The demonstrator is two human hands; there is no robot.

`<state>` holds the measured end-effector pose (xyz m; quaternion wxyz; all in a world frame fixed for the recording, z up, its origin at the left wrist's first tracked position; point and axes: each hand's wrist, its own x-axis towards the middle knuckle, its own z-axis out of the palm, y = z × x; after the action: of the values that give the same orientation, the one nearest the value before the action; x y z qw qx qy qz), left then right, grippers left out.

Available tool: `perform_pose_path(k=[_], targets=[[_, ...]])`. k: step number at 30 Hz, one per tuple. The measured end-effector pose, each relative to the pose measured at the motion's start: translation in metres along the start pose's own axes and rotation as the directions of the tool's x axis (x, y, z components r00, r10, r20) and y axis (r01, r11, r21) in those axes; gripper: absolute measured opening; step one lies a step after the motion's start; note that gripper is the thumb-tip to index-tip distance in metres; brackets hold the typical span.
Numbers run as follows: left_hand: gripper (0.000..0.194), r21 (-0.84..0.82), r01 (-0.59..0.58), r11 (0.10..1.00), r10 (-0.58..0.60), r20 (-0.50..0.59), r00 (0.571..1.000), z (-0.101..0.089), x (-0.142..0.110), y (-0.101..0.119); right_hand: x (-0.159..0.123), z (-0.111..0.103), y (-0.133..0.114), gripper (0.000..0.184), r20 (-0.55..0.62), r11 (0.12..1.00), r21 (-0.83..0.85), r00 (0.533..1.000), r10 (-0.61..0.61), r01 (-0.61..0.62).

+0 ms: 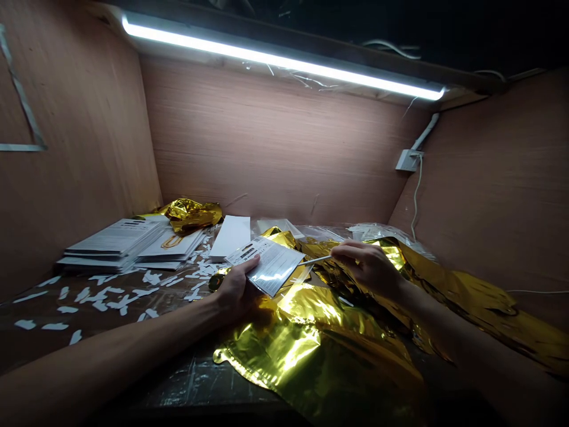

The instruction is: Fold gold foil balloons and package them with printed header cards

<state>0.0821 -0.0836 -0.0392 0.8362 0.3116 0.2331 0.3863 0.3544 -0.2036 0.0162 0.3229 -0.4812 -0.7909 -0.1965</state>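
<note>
My left hand point(235, 290) is closed on a printed card in a clear plastic sleeve point(273, 264), thumb on its near left edge. In my right hand point(364, 267) the fingers pinch a thin white stick point(316, 260), perhaps a straw. The stick's far end meets the right side of the sleeve; whether it goes inside I cannot tell. Under both hands lies a gold foil balloon point(306, 332), flat and wrinkled, spreading to the table's front edge. More gold foil point(466, 296) runs along the right side.
Stacks of printed cards point(115, 240) stand at the left, with crumpled gold foil point(186, 213) behind. A white card stack point(231, 234) sits at the back middle. White scraps point(102, 296) litter the left. Wooden panels enclose the table under a tube light point(284, 59).
</note>
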Motion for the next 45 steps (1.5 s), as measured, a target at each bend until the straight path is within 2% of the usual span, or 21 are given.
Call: perform_pose_path(k=[7, 14, 20, 24, 28, 32, 37, 41, 45], targets=[[0.016, 0.027, 0.011, 1.000, -0.011, 0.016, 1.000, -0.003, 0.001, -0.001, -0.009, 0.001, -0.002, 0.015, -0.066, 0.986, -0.159, 0.997, 0.040, -0.050], [0.016, 0.095, -0.042, 0.995, 0.036, 0.054, 0.998, 0.003, -0.009, -0.004, -0.013, 0.016, -0.025, 0.020, -0.061, 0.961, -0.274, 0.998, 0.029, -0.044], [0.015, 0.126, -0.061, 0.990, 0.047, 0.116, 0.992, 0.004, -0.011, -0.008, -0.006, 0.029, -0.026, 0.020, -0.073, 0.981, -0.194, 0.997, -0.027, 0.013], [0.013, 0.123, -0.064, 0.990, 0.050, 0.113, 0.992, 0.005, -0.012, -0.007, -0.003, 0.027, -0.023, 0.019, -0.096, 0.991, -0.130, 0.994, -0.044, 0.032], [0.010, 0.091, -0.052, 0.994, 0.043, 0.090, 0.995, 0.005, -0.011, -0.004, -0.004, 0.012, -0.015, 0.019, 0.021, 0.997, 0.018, 0.997, -0.074, 0.074], [0.014, 0.132, -0.063, 0.989, 0.045, 0.140, 0.989, 0.002, -0.010, -0.005, -0.005, 0.002, -0.009, 0.025, 0.079, 0.992, 0.113, 0.994, -0.068, 0.059], [0.027, 0.223, -0.080, 0.971, 0.016, 0.278, 0.960, -0.002, -0.015, -0.005, 0.005, 0.008, -0.017, 0.028, 0.102, 0.980, 0.181, 0.990, -0.099, 0.079], [0.028, 0.224, -0.074, 0.972, 0.006, 0.290, 0.957, -0.001, -0.015, 0.001, 0.013, 0.014, -0.024, 0.032, 0.133, 0.958, 0.270, 0.982, -0.133, 0.093], [0.031, 0.169, -0.067, 0.983, 0.008, 0.330, 0.944, 0.001, -0.015, 0.011, 0.014, 0.015, -0.029, 0.039, 0.157, 0.963, 0.236, 0.973, -0.169, 0.130]])
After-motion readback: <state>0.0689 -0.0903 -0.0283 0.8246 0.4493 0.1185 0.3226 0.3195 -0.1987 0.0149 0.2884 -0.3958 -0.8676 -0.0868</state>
